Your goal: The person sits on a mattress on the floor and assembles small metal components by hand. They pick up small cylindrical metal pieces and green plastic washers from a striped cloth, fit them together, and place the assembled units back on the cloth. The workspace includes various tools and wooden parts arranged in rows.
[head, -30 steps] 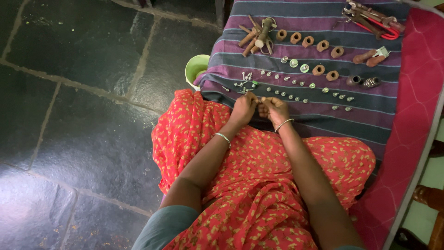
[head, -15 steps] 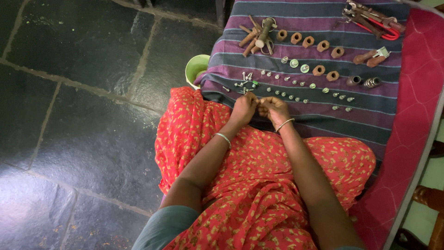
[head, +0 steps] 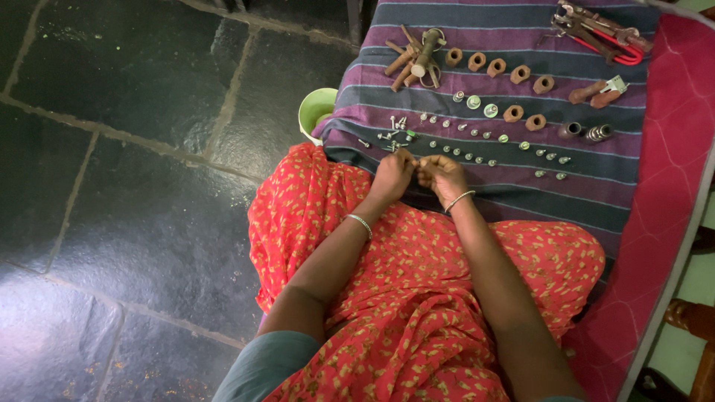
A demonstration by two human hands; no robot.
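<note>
My left hand [head: 390, 176] and my right hand [head: 442, 177] are held close together at the near edge of a striped purple cloth [head: 477, 186], fingers curled. Between their fingertips is a small metal part [head: 418, 159], too small to identify. Just beyond the hands lie rows of small screws and nuts [head: 469, 152] and a loose heap of screws [head: 393, 132]. Both wrists wear a thin bangle.
Brown rusty rings [head: 497, 67] and bolts [head: 408, 53] lie in rows farther up the cloth. Pliers with red handles [head: 599, 31] sit at the far right. A green cup [head: 316, 110] stands on the dark stone floor [head: 134, 149] left of the cloth. Red patterned fabric [head: 417, 283] covers my lap.
</note>
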